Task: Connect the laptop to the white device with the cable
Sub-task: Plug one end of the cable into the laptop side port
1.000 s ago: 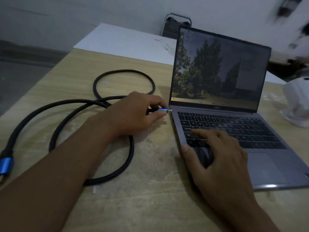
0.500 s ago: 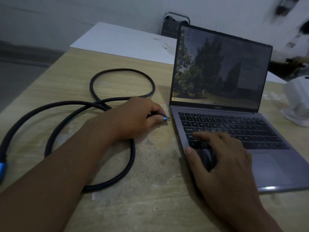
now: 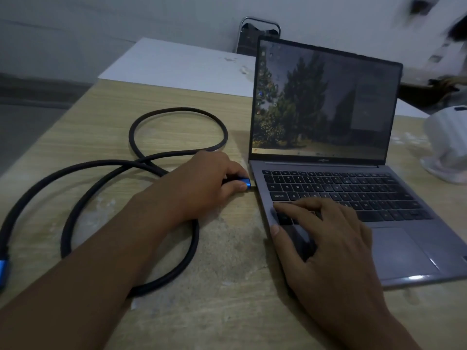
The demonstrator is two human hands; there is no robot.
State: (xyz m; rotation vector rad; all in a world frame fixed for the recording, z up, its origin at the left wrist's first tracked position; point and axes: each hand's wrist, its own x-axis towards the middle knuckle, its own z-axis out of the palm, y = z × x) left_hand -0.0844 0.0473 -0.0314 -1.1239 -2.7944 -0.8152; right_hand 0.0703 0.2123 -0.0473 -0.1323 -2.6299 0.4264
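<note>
An open grey laptop [image 3: 409, 251] with its screen lit stands on the wooden table. My left hand [image 3: 207, 180] grips the blue plug [image 3: 243, 182] of a thick black cable [image 3: 83, 195], with the plug's metal tip right at the laptop's left edge. Whether the tip is inside a port is hidden. My right hand [image 3: 326, 246] lies flat on the left of the keyboard and palm rest, fingers spread. The cable loops across the table to a second blue plug [image 3: 3, 270] at the left edge. The white device [image 3: 447, 142] sits at the far right.
The wooden table [image 3: 227, 286] has pale, worn patches. A white tabletop [image 3: 177, 64] adjoins its far edge, with a dark metal-framed chair back [image 3: 257, 34] behind it. Another person's arm [image 3: 429, 89] shows at the right, beyond the laptop.
My left hand has lowered the plug toward the table and brought it level with the laptop's left side. My right hand has stayed pressed on the keyboard.
</note>
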